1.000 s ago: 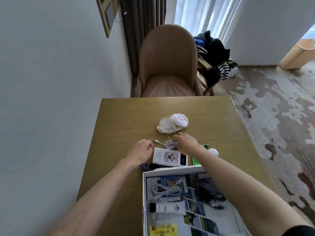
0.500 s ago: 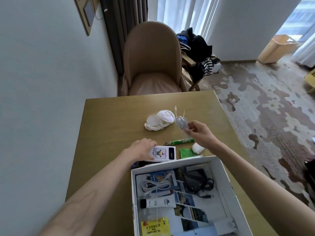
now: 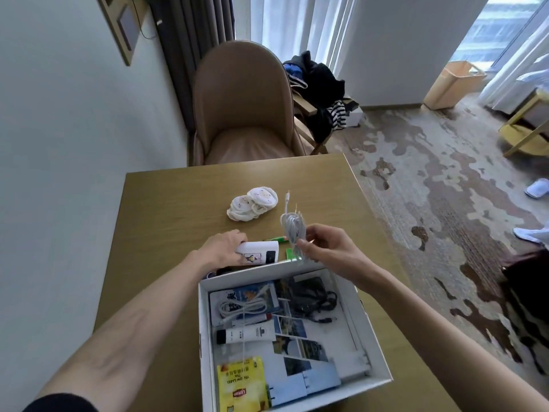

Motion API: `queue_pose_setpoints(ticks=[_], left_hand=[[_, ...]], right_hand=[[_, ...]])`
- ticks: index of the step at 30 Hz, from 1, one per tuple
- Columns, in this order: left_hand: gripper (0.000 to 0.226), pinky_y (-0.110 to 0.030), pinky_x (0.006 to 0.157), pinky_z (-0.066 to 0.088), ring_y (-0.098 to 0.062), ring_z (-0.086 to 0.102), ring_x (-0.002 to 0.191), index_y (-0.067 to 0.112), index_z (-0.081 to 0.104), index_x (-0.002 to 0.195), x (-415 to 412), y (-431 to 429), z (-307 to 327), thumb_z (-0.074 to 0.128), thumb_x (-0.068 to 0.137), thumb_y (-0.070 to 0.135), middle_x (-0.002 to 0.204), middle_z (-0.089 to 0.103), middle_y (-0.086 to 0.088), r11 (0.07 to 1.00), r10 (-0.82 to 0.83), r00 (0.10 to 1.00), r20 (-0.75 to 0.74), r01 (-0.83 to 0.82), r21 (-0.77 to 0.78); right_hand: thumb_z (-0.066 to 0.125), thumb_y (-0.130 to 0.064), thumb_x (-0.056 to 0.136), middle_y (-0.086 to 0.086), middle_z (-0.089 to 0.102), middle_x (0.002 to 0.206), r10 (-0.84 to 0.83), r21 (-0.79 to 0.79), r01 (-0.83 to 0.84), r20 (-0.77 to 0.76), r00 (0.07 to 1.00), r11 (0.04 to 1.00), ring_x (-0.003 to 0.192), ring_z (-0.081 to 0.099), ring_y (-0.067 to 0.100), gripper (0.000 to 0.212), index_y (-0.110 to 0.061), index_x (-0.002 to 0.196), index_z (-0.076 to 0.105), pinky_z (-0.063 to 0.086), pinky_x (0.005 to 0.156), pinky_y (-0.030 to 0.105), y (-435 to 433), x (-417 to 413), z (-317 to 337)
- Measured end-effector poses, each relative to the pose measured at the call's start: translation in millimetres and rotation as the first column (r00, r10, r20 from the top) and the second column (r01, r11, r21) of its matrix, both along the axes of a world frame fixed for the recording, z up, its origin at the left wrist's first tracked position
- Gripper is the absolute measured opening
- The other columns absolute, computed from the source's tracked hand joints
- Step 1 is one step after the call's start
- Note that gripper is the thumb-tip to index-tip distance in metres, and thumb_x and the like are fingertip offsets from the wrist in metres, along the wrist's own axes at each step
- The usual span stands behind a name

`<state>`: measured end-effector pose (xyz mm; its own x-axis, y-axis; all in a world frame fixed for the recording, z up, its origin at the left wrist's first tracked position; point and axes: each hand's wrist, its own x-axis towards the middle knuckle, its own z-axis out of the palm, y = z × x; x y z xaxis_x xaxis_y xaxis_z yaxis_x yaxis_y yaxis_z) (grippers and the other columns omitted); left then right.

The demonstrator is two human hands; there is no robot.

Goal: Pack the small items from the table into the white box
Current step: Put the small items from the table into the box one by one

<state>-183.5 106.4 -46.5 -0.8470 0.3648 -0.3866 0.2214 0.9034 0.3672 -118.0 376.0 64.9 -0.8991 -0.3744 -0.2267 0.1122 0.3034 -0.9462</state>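
A brown wooden table (image 3: 166,209) stands against a pale wall, with a tan padded chair (image 3: 243,108) at its far end and patterned carpet (image 3: 430,188) to the right; a heap of dark clothes (image 3: 318,81) lies behind the chair.

The right hand (image 3: 326,248) is raised above the table, just beyond the far wall of the white box (image 3: 205,337); its thumb and fingertips (image 3: 303,243) are drawn close together, pinching a coiled white cable (image 3: 292,230) near the coil's lower end; the coil stands upright and its plug ends stick up above it. The left hand (image 3: 222,248) lies lower, its fingers curled round the left end of a small white pack (image 3: 261,252) with a cartoon picture on it; whether the pack is lifted off the table cannot be told.

Beside the pack sit a green pen (image 3: 280,239) and a green packet (image 3: 290,253); further off, near the table's middle, lies a bundle of white cloth pads (image 3: 252,203); a dark thing (image 3: 211,275) shows between the left wrist and the box, too hidden to name.

The box is open at the near edge of the table. Inside it, a looped white cord (image 3: 242,307) rests on a blue booklet (image 3: 252,292) at the far left; a black charger (image 3: 309,292) with its lead fills the far right; a white tube (image 3: 246,334) with a black cap lies across the middle; photo prints (image 3: 292,328) cover the floor; a yellow tea packet (image 3: 242,385) sits at the near left.
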Motion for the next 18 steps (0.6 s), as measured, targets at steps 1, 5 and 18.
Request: queue_pose_setpoints(ticks=[1,5,18], left_hand=[[0.027,-0.034,0.066,0.041,-0.018,0.056,0.082,0.025,0.053,0.094,3.8,-3.0,3.1,0.068,0.077,0.039,0.093,0.057,0.007,1.0,0.022,1.0,-0.016,-0.022,0.01],[0.02,-0.031,0.061,0.04,-0.015,0.058,0.079,0.029,0.052,0.092,26.8,-16.7,19.8,0.067,0.08,0.036,0.089,0.061,0.01,0.991,0.13,0.983,-0.132,-0.126,0.038],[0.036,-0.022,0.054,0.042,-0.011,0.057,0.077,0.024,0.058,0.105,152.4,-60.8,120.7,0.071,0.079,0.045,0.096,0.061,0.011,0.883,0.467,0.709,-0.529,-0.401,0.243]], right_hand=[[0.066,-0.023,0.09,0.004,0.068,0.088,0.039,0.01,-0.039,-0.017,0.999,0.999,0.073,0.058,0.005,0.016,-0.018,0.105,0.067,0.049,0.066,0.019,-2.1,4.6,2.4],[0.065,-0.023,0.091,-0.004,0.065,0.086,0.218,0.143,-0.203,-0.097,0.971,0.969,0.069,0.057,0.0,0.012,-0.02,0.103,0.066,0.048,0.062,0.019,-13.2,21.2,6.0],[0.051,-0.023,0.095,0.003,0.066,0.1,0.667,0.771,-0.04,-0.523,0.531,0.635,0.076,0.067,0.027,0.015,-0.013,0.099,0.062,0.043,0.054,0.034,-97.5,48.8,-57.3]])
